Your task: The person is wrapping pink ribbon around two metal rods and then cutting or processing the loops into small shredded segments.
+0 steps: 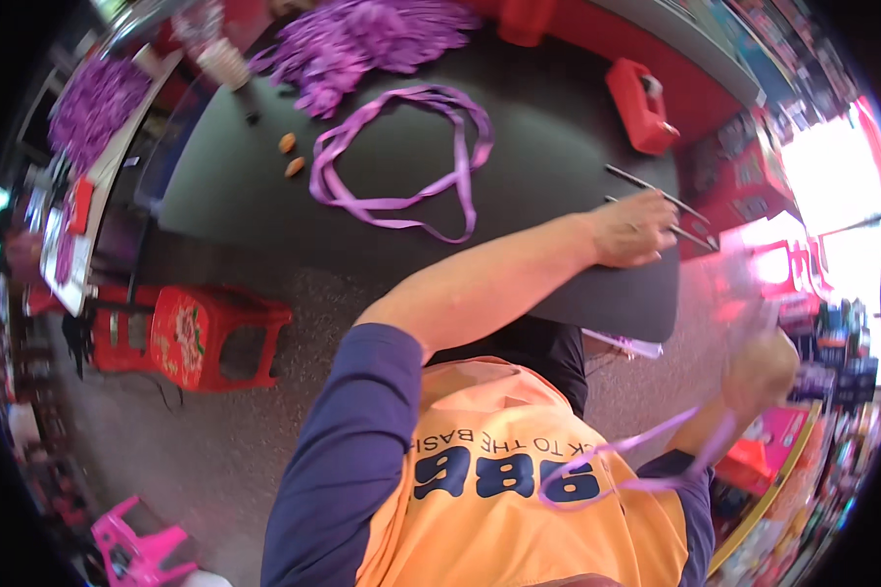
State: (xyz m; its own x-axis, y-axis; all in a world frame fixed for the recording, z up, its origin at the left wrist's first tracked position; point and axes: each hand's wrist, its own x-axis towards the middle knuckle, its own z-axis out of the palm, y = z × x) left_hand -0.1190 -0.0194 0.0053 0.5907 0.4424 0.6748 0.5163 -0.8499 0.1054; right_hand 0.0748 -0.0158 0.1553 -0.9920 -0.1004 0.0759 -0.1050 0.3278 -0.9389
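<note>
Here left hand (638,230) touches rods (656,201); right hand (759,377) grips ribbon (646,450).

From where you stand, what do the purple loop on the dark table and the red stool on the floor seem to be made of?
The purple loop looks like flat woven fabric ribbon: it lies limp, folds and twists, with a soft matte sheen. The red stool seems to be moulded plastic: it has rounded edges, cut-out sides and a smooth, slightly glossy surface. The dark table looks matte; its material is unclear.
</note>
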